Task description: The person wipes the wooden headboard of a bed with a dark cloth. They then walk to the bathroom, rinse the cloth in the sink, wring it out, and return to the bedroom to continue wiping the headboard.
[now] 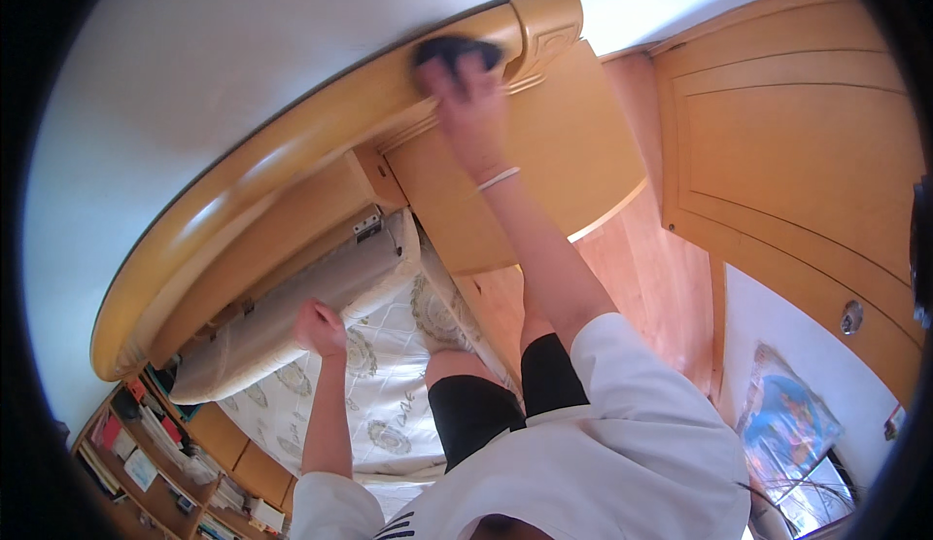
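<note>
My right hand (pixel 472 113) presses a dark cloth or pad (pixel 458 55) onto the top rail of a curved, varnished wooden headboard (pixel 321 113), near its carved right end. Both hand and pad are blurred, and the palm side is hidden. Lower on the left, my left hand (pixel 321 328) hangs above a patterned mattress (pixel 386 379), its fingers curled in with nothing visible in them. Part of the mattress edge next to the headboard is turned up, baring a pale side.
A rounded wooden bedside top (pixel 583 153) adjoins the headboard. A wooden door (pixel 787 139) with a knob (pixel 851 317) stands right, over a wood-look floor (pixel 619 277). A bookshelf (pixel 160 492) fills the lower left. A world map (pixel 787 412) hangs at lower right. A white wall (pixel 182 88) backs the headboard.
</note>
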`<control>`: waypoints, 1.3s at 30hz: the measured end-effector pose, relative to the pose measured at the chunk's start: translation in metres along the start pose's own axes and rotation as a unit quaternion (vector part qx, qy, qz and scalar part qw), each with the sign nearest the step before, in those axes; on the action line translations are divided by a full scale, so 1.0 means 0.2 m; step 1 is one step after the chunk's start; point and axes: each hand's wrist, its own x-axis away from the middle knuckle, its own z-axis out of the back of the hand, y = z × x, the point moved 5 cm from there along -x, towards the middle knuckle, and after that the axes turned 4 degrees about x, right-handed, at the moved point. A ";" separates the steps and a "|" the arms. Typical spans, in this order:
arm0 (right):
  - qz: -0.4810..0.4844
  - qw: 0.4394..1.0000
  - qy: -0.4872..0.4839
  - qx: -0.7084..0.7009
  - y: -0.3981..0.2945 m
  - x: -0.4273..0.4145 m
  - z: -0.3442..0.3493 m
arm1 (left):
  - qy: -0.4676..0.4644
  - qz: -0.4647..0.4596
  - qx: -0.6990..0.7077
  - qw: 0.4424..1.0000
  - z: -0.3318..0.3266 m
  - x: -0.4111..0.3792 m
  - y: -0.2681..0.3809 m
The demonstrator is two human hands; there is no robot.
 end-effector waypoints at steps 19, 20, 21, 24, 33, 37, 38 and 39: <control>-0.329 0.884 0.247 -0.224 -0.16 0.08 -0.11 | 0.001 -0.030 0.028 0.999 0.00 -0.04 0.09; -0.324 0.902 0.205 -0.196 -0.25 0.13 -0.17 | -0.004 -0.033 0.030 0.999 -0.01 -0.05 0.10; -0.300 0.919 0.133 -0.220 -0.38 0.20 -0.21 | -0.008 -0.031 0.029 0.999 0.00 -0.04 0.09; -0.242 0.892 -0.108 -0.365 -0.60 0.40 -0.31 | -0.014 -0.033 0.029 0.999 0.00 -0.02 0.06; -0.340 0.856 0.279 -0.271 0.27 0.28 -0.28 | -0.002 -0.036 0.031 0.999 0.01 -0.02 0.06; -0.358 0.865 0.279 -0.215 -0.07 0.21 -0.42 | -0.006 -0.032 0.040 0.999 -0.01 -0.04 0.09; -0.355 0.870 0.182 -0.290 -0.13 0.29 -0.48 | -0.003 -0.040 0.036 0.999 0.00 -0.03 0.09; -0.346 0.862 0.086 -0.360 -0.17 0.42 -0.55 | 0.000 -0.051 0.033 0.998 0.01 -0.04 0.11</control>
